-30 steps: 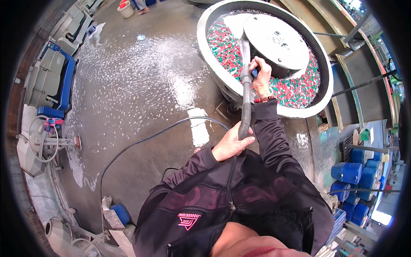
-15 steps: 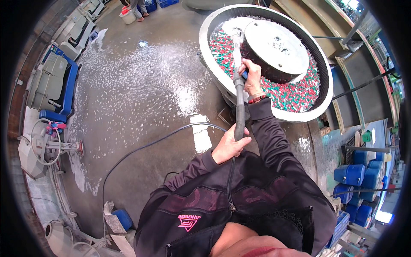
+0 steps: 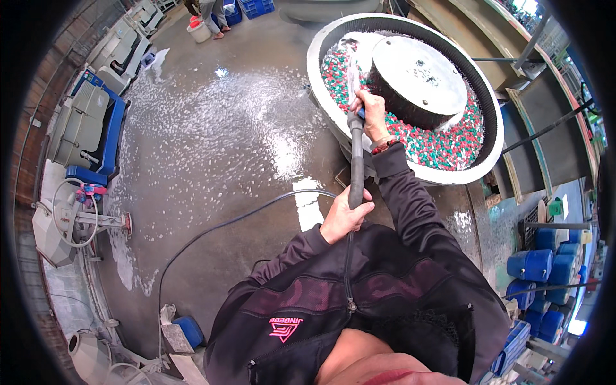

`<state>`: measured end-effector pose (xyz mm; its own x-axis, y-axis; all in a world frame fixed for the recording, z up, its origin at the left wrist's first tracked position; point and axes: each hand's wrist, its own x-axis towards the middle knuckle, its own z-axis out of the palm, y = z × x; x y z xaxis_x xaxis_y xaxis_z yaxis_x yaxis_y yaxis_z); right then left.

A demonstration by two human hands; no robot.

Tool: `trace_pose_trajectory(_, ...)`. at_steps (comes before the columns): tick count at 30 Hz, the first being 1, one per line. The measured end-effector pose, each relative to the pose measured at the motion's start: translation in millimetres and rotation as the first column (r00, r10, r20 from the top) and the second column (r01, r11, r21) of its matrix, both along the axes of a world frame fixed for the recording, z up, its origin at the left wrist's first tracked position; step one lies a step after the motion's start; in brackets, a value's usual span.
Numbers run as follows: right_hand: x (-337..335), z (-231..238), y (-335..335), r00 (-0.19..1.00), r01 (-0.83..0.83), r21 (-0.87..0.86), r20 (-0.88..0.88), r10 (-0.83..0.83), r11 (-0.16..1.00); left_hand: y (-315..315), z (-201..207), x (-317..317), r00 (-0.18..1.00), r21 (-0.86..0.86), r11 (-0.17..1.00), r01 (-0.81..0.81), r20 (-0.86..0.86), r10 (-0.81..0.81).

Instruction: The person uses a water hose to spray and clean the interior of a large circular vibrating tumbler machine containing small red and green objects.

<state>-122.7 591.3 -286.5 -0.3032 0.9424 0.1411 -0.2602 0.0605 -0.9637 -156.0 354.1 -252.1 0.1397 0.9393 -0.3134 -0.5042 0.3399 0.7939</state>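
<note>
A dark grey hose runs up from my waist toward the round tub. My left hand is closed around its lower part, thumb out to the right. Near the hose's front end, my right hand grips it beside a small blue part, mostly covered by the fingers. A whitish stream of water leaves that end and falls into the tub. Many small red, green and white pieces fill the tub's ring-shaped channel around a raised drum with a pale round lid.
Wet floor with foam patches spreads to the left, crossed by a thin dark hose. Machines with blue frames line the left side. Blue drums stand at right, below metal troughs. Another person stands far off by a white bucket.
The whole view has shifted slightly, so the tub sits a little lower and farther right. The stream's position over the channel has changed a little. Both hands keep their hold on the hose.
</note>
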Motion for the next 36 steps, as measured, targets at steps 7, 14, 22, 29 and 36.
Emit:
trace_pose_trajectory(7,0.8,4.7,5.0,0.999,-0.041,-0.005,0.019,0.041,0.999,7.1,-11.8,7.1,0.999,0.032,0.999,-0.043,-0.017,0.043)
trace_pose_trajectory(14,47.2,-42.0,17.6,0.992,0.057,-0.093,0.12,-0.046,0.994,17.5,-13.5,14.5,0.999,-0.043,0.999,-0.021,-0.045,0.019)
trace_pose_trajectory(22,104.0,-65.2,13.7,0.967,0.212,-0.022,0.149,-0.207,0.977,30.8,-20.6,25.3,0.992,-0.037,0.994,0.098,-0.075,-0.101)
trace_pose_trajectory(29,198.2,-84.6,-10.5,0.847,0.519,-0.079,0.177,-0.501,0.851,47.1,-23.7,64.0,0.927,-0.087,0.929,0.359,-0.08,-0.366)
trace_pose_trajectory(36,213.5,-55.9,-13.9,0.811,0.585,-0.125,0.124,-0.572,0.801,51.6,-29.4,77.1,0.908,-0.061,0.924,0.378,-0.172,-0.382)
